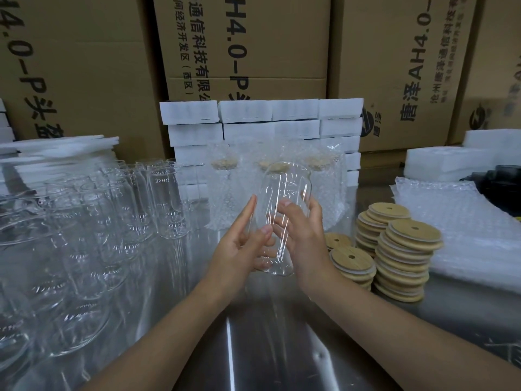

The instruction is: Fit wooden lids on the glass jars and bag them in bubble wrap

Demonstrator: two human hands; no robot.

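Observation:
A clear glass jar [284, 198] is held upright above the steel table, a wooden lid visible at its top. My right hand [303, 238] grips the jar from the right, thumb across its front. My left hand [242, 246] lies against the jar's left side with fingers straight and thumb touching the glass. Stacks of round wooden lids [406, 255] with a small hole stand to the right. Three lidded jars in bubble wrap bags [225, 187] stand behind the held jar. Bubble wrap bags [462, 221] lie flat at the right.
Many bare glass jars [93, 221] crowd the left of the steel table [253, 348]. White foam blocks [262, 122] are stacked behind, more foam [451, 162] at the right. Large cardboard cartons [253, 46] wall off the back.

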